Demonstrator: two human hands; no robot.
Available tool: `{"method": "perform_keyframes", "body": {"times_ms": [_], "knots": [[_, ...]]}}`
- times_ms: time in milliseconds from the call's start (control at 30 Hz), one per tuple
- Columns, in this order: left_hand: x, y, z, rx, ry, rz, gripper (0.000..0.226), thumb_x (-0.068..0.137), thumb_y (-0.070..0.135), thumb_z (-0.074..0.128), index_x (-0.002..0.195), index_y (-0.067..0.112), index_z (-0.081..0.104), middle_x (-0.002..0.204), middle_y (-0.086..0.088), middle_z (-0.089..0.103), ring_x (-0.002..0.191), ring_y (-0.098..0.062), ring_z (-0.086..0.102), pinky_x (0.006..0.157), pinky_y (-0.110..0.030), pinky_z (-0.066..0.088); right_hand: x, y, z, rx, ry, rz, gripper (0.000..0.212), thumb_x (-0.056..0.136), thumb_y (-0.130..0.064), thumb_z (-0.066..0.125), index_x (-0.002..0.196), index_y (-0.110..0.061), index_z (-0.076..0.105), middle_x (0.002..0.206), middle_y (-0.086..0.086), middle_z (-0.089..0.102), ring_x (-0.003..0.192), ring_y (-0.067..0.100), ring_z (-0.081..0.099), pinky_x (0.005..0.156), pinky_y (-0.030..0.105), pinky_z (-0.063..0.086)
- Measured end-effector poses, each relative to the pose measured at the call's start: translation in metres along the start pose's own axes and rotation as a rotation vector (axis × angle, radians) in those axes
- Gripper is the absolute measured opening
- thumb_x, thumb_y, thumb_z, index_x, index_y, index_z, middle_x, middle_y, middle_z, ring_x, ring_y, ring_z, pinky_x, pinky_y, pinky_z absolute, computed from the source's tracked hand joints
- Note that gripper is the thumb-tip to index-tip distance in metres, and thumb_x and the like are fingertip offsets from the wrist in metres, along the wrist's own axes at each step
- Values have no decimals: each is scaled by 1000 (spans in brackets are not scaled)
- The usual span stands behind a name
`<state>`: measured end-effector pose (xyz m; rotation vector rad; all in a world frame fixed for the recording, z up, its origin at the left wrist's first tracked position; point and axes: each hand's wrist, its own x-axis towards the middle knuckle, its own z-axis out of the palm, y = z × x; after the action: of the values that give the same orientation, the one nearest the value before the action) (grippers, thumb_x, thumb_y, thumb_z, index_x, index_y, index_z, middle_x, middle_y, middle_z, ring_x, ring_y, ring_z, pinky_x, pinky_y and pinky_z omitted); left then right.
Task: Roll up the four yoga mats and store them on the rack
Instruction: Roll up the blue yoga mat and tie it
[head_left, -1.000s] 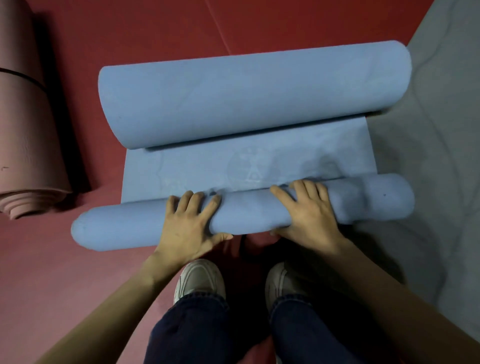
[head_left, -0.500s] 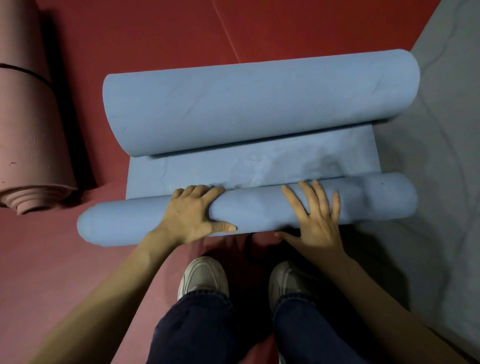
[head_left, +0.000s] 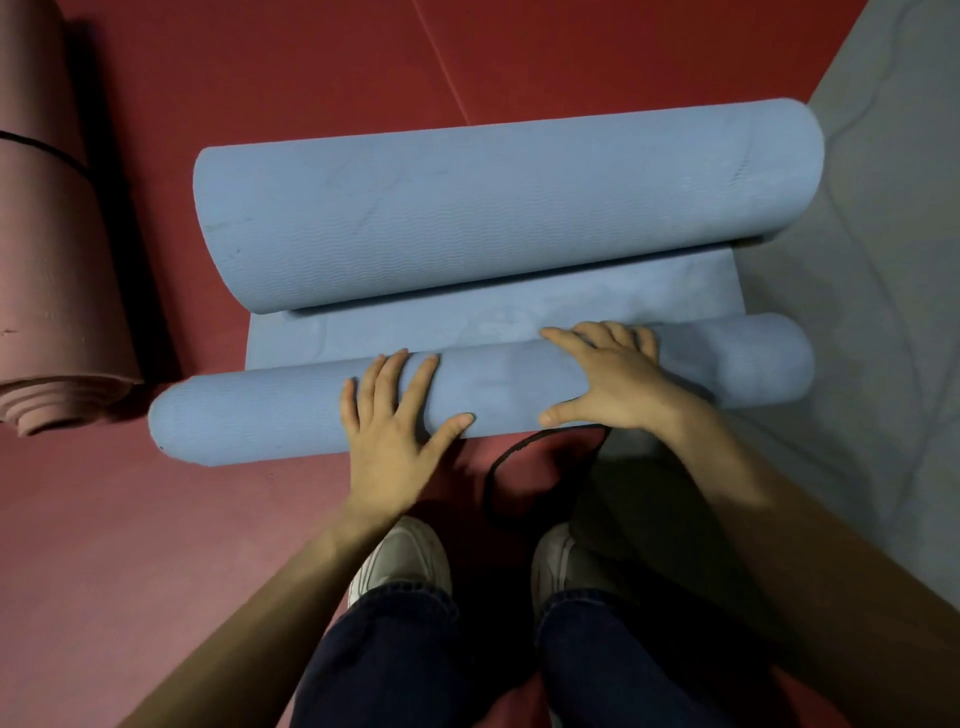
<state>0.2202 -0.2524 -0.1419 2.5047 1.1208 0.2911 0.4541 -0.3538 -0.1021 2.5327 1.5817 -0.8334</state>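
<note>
The blue yoga mat (head_left: 519, 218) lies on the red floor (head_left: 156, 519), only partly rolled: a thin near roll, a flat strip and a thick far roll. The left hand (head_left: 395, 431) presses on the near roll with straight fingers. The right hand (head_left: 613, 384) curls its fingers over it. A pink mat (head_left: 52, 260) lies rolled at the left. No rack is visible, so I judge that storing is not yet done.

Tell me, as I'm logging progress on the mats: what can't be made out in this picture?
- Rack: nowhere in the head view.
- Pink rolled mat: head view, cut off by left and top edges.
- Black strap: one end hidden under the near roll of the blue mat.
- Right hand: fingertips hidden beyond that roll's crest.
</note>
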Motion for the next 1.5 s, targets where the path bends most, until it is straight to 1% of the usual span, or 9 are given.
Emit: {"method": "perform_keyframes", "body": {"times_ms": [133,233,367,533,633,833,933,1267,1500], "knots": [[23,-3,-5,9,-27,-10,76,78,74,34,136,27,51,141,-7,45,135,-25,32,114,-41,6,-13,2,33,-39,339,-79,75,80,-67,38,148,-38,22,153,3,27,143,21,13,112,47,-5],[42,-3,-12,41,-108,-44,86,73,79,24,138,29,48,142,-5,44,135,-22,31,113,-40,5,-15,-1,51,-72,489,-68,73,82,-59,45,147,-33,22,152,10,30,141,29,15,112,47,-9],[66,-3,-16,122,-213,-58,95,68,81,11,140,28,44,140,-1,46,135,-20,32,114,-42,9,1,-1,35,-145,408,-76,103,66,-53,76,149,-33,19,154,11,24,142,33,12,111,55,-3],[87,-15,-19,68,-37,273,80,79,76,38,123,13,61,116,-9,59,107,-28,52,97,-42,35,26,0,4,-128,232,-58,110,61,-70,69,149,-38,12,154,2,18,142,23,9,112,49,-5],[87,-26,-17,125,-52,410,92,71,81,46,127,9,57,119,-10,58,107,-28,51,97,-42,37,33,1,-4,-143,193,-56,111,59,-73,68,148,-37,14,151,0,23,139,21,16,112,47,0],[97,-20,-21,247,-198,322,116,56,97,26,134,16,53,126,-8,60,111,-30,58,95,-44,40,43,-1,-13,-156,158,-48,114,52,-75,71,146,-36,21,143,-2,33,133,21,26,110,46,8],[110,-16,-29,240,-319,240,122,43,98,31,141,27,43,133,-2,56,119,-28,53,98,-44,36,49,-2,-22,-143,137,-41,108,51,-73,73,143,-39,27,136,-2,41,128,20,33,107,43,15],[74,-21,-37,144,-375,276,104,48,91,46,132,30,53,124,4,63,117,-21,56,97,-40,40,13,-12,-12,-170,57,-93,102,51,-75,69,139,-37,35,125,0,51,114,24,44,99,37,31],[27,-28,-42,98,-373,276,97,49,89,53,129,33,56,122,8,64,115,-16,58,97,-36,39,-31,-30,8,-163,10,-79,102,56,-75,66,143,-38,28,134,-3,45,122,23,39,106,35,24]]}}
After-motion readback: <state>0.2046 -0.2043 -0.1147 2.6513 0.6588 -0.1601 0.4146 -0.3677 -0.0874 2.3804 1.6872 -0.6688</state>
